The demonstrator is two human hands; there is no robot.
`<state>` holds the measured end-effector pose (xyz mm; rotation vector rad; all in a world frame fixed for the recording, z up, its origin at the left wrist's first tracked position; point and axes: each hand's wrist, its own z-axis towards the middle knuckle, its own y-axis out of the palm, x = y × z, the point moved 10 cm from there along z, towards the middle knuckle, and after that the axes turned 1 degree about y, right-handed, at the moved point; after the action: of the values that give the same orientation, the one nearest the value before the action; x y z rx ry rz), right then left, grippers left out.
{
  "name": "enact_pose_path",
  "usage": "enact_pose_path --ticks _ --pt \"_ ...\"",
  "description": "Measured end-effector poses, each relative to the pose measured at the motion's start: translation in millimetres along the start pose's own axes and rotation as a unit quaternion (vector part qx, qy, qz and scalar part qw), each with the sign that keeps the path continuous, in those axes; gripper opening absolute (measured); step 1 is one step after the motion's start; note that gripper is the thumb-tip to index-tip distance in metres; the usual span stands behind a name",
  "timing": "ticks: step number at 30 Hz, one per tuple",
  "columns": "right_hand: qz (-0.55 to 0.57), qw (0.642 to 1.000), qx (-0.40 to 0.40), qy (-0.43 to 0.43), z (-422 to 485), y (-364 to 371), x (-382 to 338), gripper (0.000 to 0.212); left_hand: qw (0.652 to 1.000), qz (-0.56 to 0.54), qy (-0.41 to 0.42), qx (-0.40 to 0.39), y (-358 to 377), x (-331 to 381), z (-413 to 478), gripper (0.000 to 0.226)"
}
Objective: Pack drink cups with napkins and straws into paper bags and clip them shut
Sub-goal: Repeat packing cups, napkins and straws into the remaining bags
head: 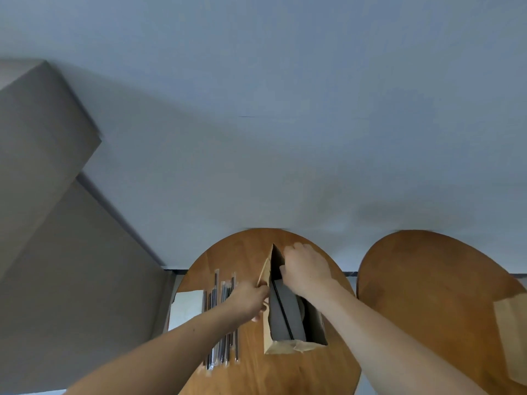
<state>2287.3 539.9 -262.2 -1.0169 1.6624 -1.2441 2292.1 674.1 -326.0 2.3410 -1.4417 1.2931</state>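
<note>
I see paper bag (281, 347) standing on round wooden table (285, 374), mouth open toward me. Left hand (251, 299) pinching bag's left rim; right hand (306, 269) curled over far right rim, gripping it. Inside: grey sheet with thin black straw (282, 309) across it. Row of wrapped straws (219, 352) just left of bag, white napkin (186, 309) beyond them at table edge. Second bag (513, 332) on neighbouring table (427, 280), right
</note>
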Motion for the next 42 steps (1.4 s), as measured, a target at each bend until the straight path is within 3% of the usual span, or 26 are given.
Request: enact_pose_path --ticks 2,4,7,10,14,19,22,24,27,29,32,36,42 --pt "0.019 0.999 0.039 0.018 -2.9 -21.2 17.4 0.024 1.0 0.018 0.009 0.0 1.8 4.3 0.3 0.015" --pt "0.138 0.985 -0.008 0.1 -6.5 -16.0 52.0 0.033 0.999 0.036 0.019 -0.009 6.0 5.7 1.8 0.011" --pt "0.374 0.889 -0.127 0.231 -27.6 26.5 87.6 0.053 0.998 0.044 0.007 -0.048 18.6 -0.8 2.9 0.021" --pt "0.389 0.848 -0.218 0.285 -53.2 78.4 95.5 0.082 0.996 0.031 -0.011 -0.085 34.3 -8.2 3.6 0.042" --pt "0.429 0.805 -0.291 0.29 -73.2 114.2 73.5 0.088 0.993 0.035 -0.03 -0.106 46.3 -17.2 5.6 0.055" --pt "0.4 0.85 -0.282 0.191 -74.1 116.1 64.6 0.094 0.981 0.075 -0.053 -0.17 57.6 -35.0 0.0 0.093" --pt "0.441 0.834 -0.294 0.152 -86.0 125.4 62.8 0.095 0.969 0.127 -0.056 -0.207 62.2 -47.2 -4.8 0.112" --pt "0.472 0.829 -0.263 0.142 -91.0 131.7 67.3 0.085 0.96 0.18 -0.043 -0.208 65.5 -50.8 -5.4 0.102" --pt "0.491 0.841 -0.208 0.097 -99.7 134.5 70.2 0.069 0.947 0.284 0.014 -0.153 65.9 -41.9 -0.3 0.053" --pt "0.502 0.845 -0.17 0.072 -107.7 134.7 72.5 0.057 0.927 0.36 0.031 -0.104 62.0 -34.5 2.3 0.033" --pt "0.5 0.853 -0.136 0.065 -120.8 141.0 79.7 0.059 0.901 0.424 0.055 -0.068 59.5 -21.4 5.1 0.034" --pt "0.353 0.918 -0.149 0.099 -133.0 168.3 87.8 0.078 0.872 0.477 0.097 -0.049 62.3 -4.2 7.4 0.038" --pt "0.33 0.914 -0.047 0.231 -125.7 184.9 88.9 0.081 0.856 0.502 0.107 -0.055 70.5 -0.8 2.3 0.04"
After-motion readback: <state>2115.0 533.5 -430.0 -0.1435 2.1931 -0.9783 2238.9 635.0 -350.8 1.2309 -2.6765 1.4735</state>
